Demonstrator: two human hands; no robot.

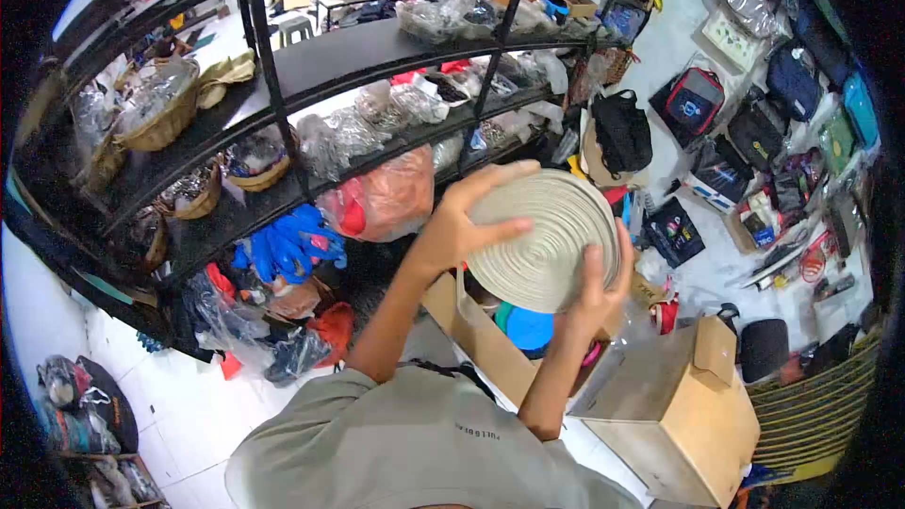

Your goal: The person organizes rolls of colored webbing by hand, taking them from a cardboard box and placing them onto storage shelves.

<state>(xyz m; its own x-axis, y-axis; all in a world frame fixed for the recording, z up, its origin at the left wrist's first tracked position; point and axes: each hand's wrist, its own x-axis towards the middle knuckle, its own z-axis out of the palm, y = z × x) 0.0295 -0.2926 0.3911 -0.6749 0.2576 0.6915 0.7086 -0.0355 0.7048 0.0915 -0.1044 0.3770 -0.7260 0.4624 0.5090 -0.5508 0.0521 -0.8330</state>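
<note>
Between both hands I hold a large flat roll of beige webbing strap (547, 243), wound in a tight spiral that faces me. My left hand (476, 221) grips its left edge, thumb lying across the coils. On the right edge, my right hand (599, 283) has its thumb on the face and its fingers behind the rim. Below the roll stands an open cardboard box (485, 344). A blue round item (526, 328) and other coloured things show inside it, partly hidden by the roll and my right arm.
A black shelf rack (353, 61) with plastic bags and wicker baskets (160, 113) runs along the left. Blue cloth (292, 243) and bagged goods lie beneath it. A closed carton (674, 415) stands at lower right. Several backpacks, including a black one (620, 132), lie on the right.
</note>
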